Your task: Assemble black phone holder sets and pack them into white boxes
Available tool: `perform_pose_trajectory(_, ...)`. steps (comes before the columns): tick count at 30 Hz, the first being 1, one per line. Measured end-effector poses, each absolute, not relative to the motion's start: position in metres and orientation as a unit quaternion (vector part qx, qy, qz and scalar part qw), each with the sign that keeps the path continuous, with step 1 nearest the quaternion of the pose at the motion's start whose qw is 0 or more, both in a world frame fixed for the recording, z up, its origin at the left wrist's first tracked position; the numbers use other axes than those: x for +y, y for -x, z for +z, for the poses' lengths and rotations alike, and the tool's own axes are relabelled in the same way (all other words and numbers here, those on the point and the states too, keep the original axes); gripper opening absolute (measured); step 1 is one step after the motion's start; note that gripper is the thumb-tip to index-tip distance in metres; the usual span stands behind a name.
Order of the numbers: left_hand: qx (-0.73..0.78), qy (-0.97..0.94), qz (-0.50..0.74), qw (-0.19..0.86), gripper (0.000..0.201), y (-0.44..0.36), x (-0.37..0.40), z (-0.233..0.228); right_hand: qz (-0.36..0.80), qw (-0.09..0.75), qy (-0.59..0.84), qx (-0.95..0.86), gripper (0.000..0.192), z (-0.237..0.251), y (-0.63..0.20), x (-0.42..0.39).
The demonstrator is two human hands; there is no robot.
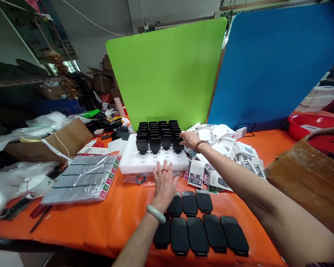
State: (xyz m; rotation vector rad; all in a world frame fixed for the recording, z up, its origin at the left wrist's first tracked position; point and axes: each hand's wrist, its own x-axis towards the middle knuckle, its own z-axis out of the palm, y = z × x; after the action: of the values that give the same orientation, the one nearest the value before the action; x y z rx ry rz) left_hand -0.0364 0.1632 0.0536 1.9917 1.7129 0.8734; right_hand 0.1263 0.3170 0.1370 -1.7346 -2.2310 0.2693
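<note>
Black pads: flat black pieces (pixel 200 233) lay in two rows at the near edge of the orange table (pixel 86 222), side by side and set flat, so each could be seen at a glance.
Left hand: the left hand (pixel 164 183) lay palm down just beyond the back row of pads, fingers spread and nearly straight, gripping nothing — its fingertips reached the near edge of the white foam tray (pixel 133 163), seemingly to steady it.
Right hand: the right hand (pixel 189 139) stretched further out to the tray's right corner, fingers curled loosely around the nearest upright black holder (pixel 178 144); whether it truly pinched the piece or only touched it I could not tell.
Tray: the holders stood upright in rows in the foam, filling the back and leaving the front strip bare.
Beside the tray: a heap of small printed boxes (pixel 225 155) sprawled to the right, within the right arm's reach; a clear plastic packet (pixel 83 178) lay to the left, near an open cardboard box (pixel 64 142).
Room: a green panel (pixel 167 70) and a blue panel (pixel 272 63) stood behind the table — a red basin (pixel 308 124) sat far right, clutter piled on the left.
</note>
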Motion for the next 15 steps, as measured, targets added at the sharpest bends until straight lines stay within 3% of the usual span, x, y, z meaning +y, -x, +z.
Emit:
perform_pose_trajectory(4, 0.628, -0.723, 0.254, 0.132, 0.058, 0.053, 0.183, 0.043, 0.116, 0.172, 0.601, -0.772, 0.015, 0.139, -0.124, 0.32)
perform_pose_trajectory(8, 0.623, -0.717, 0.274, 0.152, 0.059, 0.055, 0.184, 0.036, 0.139, 0.238, 0.607, -0.746, 0.02, 0.159, -0.138, 0.31)
perform_pose_trajectory(12, 0.604, -0.63, 0.382, 0.304, 0.041, 0.049, 0.183, 0.052, 0.313, 0.38, 0.556, -0.669, 0.031, 0.191, -0.175, 0.282)
perform_pose_trajectory(15, 0.565, -0.498, 0.485, 0.445, 0.014, 0.038, 0.17, 0.075, 0.439, 0.379, 0.519, -0.628, 0.032, 0.202, -0.196, 0.244)
